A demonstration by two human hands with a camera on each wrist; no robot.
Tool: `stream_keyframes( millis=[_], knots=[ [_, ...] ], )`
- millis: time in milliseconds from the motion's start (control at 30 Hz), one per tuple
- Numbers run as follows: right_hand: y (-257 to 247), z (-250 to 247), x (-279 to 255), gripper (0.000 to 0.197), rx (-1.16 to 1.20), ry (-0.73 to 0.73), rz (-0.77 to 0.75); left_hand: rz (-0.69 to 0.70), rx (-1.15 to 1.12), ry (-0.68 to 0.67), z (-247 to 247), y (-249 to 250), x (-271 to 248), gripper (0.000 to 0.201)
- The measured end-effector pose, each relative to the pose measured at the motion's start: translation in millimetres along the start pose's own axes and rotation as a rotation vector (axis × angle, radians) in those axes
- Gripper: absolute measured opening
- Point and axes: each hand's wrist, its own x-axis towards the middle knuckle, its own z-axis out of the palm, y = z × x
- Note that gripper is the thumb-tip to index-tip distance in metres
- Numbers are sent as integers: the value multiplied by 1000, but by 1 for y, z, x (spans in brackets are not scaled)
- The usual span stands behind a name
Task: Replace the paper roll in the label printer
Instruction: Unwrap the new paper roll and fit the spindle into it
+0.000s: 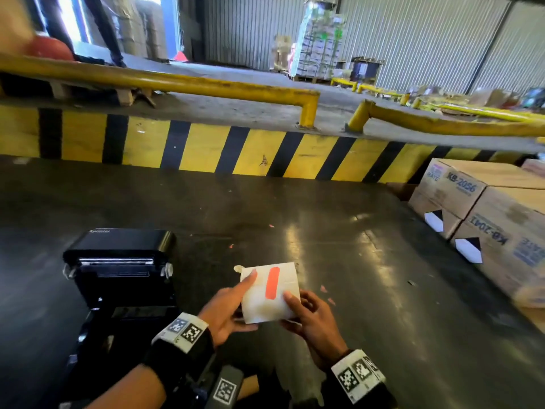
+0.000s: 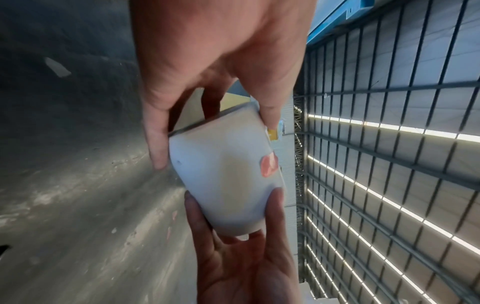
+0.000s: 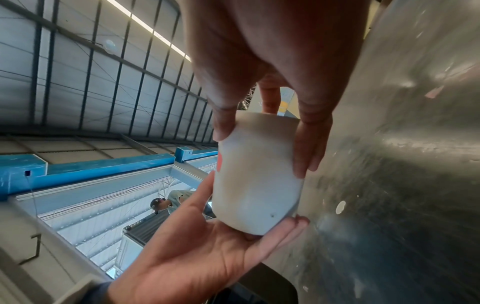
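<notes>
White roll: both hands are holding it just above the dark floor, to the right of the printer; an orange strip is running across its wrap.
Left hand: it is cupping the roll's left end, thumb lying along the top and fingers curling underneath.
Right hand: it is gripping the right end, thumb pressing on the near edge and fingers wrapping under the roll.
Step in hand: judging by the strip, the person is readying the new roll, probably looking for the seal to peel.
Doing it well: keeping the left hand steady as the anchor, letting the right thumbnail lift one corner of the strip, peeling slowly along the wrap so the outer layer is not tearing or unspooling.
Printer: it is sitting on the floor just left of the hands, lid standing open, so the bay looks ready; whether an old core is lying inside I cannot tell.
Loading advice: checking which way the paper is feeding before lowering the roll between the holders.
Boxes: cardboard cartons are stacked well off to the right.
Kerb: yellow and black stripes are running across behind.
</notes>
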Motion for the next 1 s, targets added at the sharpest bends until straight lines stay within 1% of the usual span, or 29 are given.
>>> stream_keyframes(
  millis=[100, 167, 200, 233, 300, 333, 367, 400, 433, 467, 500, 600, 700, 767, 833, 933, 1000],
  knots=[
    [-6, -4, -7, 50, 3, -60, 35, -30, -32, 31, 5, -1, -7, 50],
    [-15, -4, -10, 45, -102, -109, 17, -31, -88, 104, 6, 1, -12, 53],
    [-20, -3, -11, 42, -200, -106, -28, -18, -102, 146, 7, 1, -15, 53],
    [-24, -3, -11, 43, -343, -67, -118, 8, -86, 181, 9, 3, -18, 52],
    [-31, -1, -9, 59, -675, 7, -384, 96, -24, 232, 14, 6, -27, 47],
    [-35, 2, -7, 66, -792, -14, -498, 140, 5, 250, 15, 8, -30, 46],
    [-38, 6, -5, 69, -857, -75, -560, 177, 30, 262, 16, 10, -34, 46],
    [-41, 10, -5, 70, -899, -138, -585, 202, 48, 269, 17, 11, -37, 47],
    [-43, 14, -3, 72, -920, -173, -608, 223, 61, 281, 17, 13, -40, 48],
    [-44, 16, -3, 71, -930, -171, -634, 237, 68, 292, 16, 14, -42, 49],
    [-44, 18, -4, 65, -925, -150, -673, 251, 75, 307, 15, 15, -44, 50],
    [-44, 21, -6, 32, -841, -84, -822, 285, 79, 347, 13, 18, -50, 49],
    [-47, 25, -7, 15, -783, -43, -889, 298, 104, 388, 13, 18, -55, 45],
    [-49, 26, -9, 11, -791, -38, -906, 296, 112, 391, 15, 15, -57, 44],
    [-49, 25, -11, 10, -851, -18, -962, 278, 92, 386, 17, 14, -59, 42],
    [-42, 15, -18, 19, -884, 38, -1046, 204, 28, 375, 20, 9, -57, 46],
    [-36, 8, -24, 24, -848, 22, -1052, 166, -11, 377, 21, 4, -53, 47]
  ],
)
